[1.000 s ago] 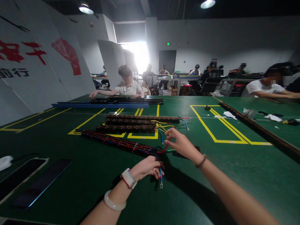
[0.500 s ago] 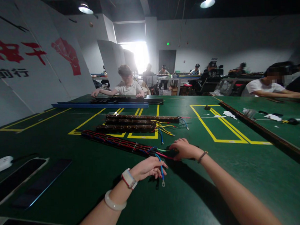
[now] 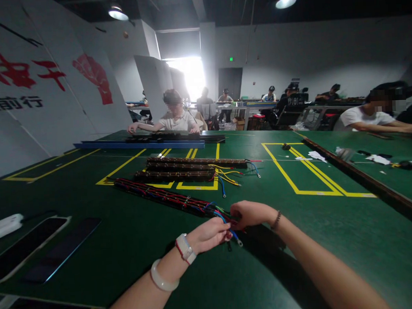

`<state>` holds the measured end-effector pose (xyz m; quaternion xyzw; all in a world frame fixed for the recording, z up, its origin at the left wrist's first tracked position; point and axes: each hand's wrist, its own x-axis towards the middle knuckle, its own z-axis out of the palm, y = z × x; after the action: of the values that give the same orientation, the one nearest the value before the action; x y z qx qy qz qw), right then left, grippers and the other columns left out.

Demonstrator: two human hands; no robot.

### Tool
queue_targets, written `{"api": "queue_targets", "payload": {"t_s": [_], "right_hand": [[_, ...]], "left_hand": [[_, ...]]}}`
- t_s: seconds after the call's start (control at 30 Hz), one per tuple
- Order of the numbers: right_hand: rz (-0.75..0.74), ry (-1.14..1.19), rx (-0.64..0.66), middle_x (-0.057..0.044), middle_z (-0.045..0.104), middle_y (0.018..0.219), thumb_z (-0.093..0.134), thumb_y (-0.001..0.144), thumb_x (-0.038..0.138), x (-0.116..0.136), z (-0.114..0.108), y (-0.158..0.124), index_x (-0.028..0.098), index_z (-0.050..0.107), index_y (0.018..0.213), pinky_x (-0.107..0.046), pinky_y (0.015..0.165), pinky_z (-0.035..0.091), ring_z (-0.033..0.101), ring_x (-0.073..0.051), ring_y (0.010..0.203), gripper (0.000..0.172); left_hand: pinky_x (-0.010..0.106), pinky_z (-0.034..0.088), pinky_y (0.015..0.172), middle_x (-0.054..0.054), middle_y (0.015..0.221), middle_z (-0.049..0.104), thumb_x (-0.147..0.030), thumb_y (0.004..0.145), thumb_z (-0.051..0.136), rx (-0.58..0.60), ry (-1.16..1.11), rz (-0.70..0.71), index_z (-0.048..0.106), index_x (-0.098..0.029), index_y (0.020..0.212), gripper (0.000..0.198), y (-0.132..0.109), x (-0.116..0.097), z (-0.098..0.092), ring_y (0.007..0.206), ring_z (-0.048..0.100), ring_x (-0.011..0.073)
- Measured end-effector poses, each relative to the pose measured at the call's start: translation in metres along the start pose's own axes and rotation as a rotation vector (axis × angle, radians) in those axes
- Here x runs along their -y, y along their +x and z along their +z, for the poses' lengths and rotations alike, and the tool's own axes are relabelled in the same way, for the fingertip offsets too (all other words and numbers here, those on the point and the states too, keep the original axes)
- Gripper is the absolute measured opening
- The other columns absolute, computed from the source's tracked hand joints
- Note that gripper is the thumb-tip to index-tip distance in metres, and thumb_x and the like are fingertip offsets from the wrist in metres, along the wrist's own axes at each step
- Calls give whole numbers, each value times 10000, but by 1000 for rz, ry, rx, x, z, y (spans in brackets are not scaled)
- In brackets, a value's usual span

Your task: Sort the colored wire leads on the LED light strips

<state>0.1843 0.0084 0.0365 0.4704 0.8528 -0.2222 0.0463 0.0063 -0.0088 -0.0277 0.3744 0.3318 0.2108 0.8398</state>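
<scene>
A long dark wire harness [image 3: 167, 197] with red and blue wires lies slantwise on the green table, its loose ends toward me. My left hand [image 3: 212, 234] is closed at those ends, its fingers on a blue cable [image 3: 235, 237] tipped with a metal ring terminal. Close beside it, my right hand [image 3: 251, 214] is closed with bent fingers on the wire ends, where red and green wires show. Which wires each hand pinches is partly hidden. Behind lie more wired strips [image 3: 176, 175] with yellow and blue leads [image 3: 227, 177].
At left are two dark phone-like slabs [image 3: 28, 244] and a white device [image 3: 6, 225]. A long brown strip [image 3: 360, 177] runs down the right side near paper scraps [image 3: 317, 156]. Blue and black rails [image 3: 140, 144] lie at the far edge, before a seated person [image 3: 177, 121].
My left hand has moved right and closed in on the wire ends beside my right hand. The blue cable's tip has swung right and up. My right hand has shifted slightly nearer me.
</scene>
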Motion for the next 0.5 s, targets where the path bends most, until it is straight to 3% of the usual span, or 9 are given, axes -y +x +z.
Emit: {"api": "queue_targets", "payload": {"t_s": [0.27, 0.5], "right_hand": [[14, -86, -42, -70, 695, 822, 677, 684, 260, 22, 1, -9, 164, 672, 916, -228, 484, 312, 599, -175, 677, 251], [25, -113, -34, -94, 711, 898, 566, 833, 325, 19, -5, -13, 181, 681, 954, -253, 574, 397, 643, -206, 769, 220]], "left_hand": [[222, 277, 563, -7, 703, 531, -178, 789, 639, -68, 29, 16, 559, -130, 795, 93, 5, 8, 1, 559, 416, 67], [205, 187, 457, -44, 578, 460, -241, 792, 647, 25, 43, 6, 523, -122, 775, 173, 4, 6, -4, 443, 325, 28]]}}
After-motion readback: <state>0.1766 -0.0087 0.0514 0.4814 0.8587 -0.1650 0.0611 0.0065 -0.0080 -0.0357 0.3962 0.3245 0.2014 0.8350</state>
